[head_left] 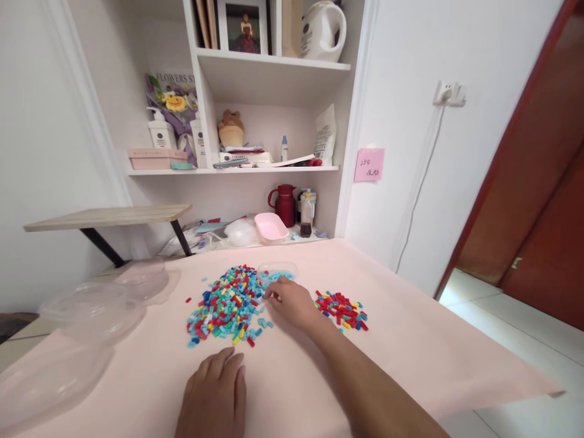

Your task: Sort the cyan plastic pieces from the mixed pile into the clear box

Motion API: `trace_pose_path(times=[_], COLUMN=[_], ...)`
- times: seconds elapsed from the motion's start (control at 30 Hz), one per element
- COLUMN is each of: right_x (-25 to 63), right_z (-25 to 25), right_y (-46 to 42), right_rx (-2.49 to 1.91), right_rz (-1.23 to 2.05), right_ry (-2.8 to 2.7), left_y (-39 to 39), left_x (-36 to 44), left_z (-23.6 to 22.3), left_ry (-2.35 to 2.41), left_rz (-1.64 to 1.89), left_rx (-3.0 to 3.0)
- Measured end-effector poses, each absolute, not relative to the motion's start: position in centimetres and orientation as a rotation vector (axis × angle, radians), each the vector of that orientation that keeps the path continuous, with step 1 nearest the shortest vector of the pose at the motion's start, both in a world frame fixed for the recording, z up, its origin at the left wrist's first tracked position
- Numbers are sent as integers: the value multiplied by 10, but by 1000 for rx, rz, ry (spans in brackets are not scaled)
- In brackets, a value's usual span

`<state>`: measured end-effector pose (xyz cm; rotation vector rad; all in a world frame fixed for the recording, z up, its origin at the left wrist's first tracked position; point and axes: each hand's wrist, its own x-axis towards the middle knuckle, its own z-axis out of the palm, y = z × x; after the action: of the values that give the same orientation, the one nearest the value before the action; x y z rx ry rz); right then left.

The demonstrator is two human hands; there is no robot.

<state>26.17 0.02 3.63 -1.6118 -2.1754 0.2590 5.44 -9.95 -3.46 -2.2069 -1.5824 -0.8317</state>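
At the far left, several clear, rounded plastic containers stand along the edge of the desk, which is covered with a plain pale pink cloth. Behind them is a small stand with a light wooden top and black legs, so this corner is rather crowded. Next, on the desk, there is a wide heap of small plastic bricks in light blue, dark blue, red, yellow and green, with some loose pieces around it. In front of this heap the left hand rests palm down, relaxed, its fingers loosely extended and near the bricks. Above the heap, on the low surface of the white shelf unit, are a pink oval tray, a dark red jug and a clear bottle with a yellow cap and dark liquid. Just beside the heap stands a small clear plastic box which contains light blue bricks. The right hand is at its near side with bent fingers, and covers part of it; I cannot tell whether a brick is between the fingertips. The right forearm crosses the desk diagonally. To its right lies a smaller, mostly red heap of bricks, well apart from the big one. Farther right, a pink paper note hangs on the wall, then a grey cable descends from a white socket.
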Motion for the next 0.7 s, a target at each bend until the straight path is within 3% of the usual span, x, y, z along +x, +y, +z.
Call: trace_pose_path(times=[0.7], right_x=[276], right_z=[36], right_y=[14], right_rx=[-1552], right_rz=[299], right_ry=[-2012], left_y=[-101], left_x=[58], left_z=[-33], left_ry=[-1609], left_rz=[-839], left_rx=[-2217])
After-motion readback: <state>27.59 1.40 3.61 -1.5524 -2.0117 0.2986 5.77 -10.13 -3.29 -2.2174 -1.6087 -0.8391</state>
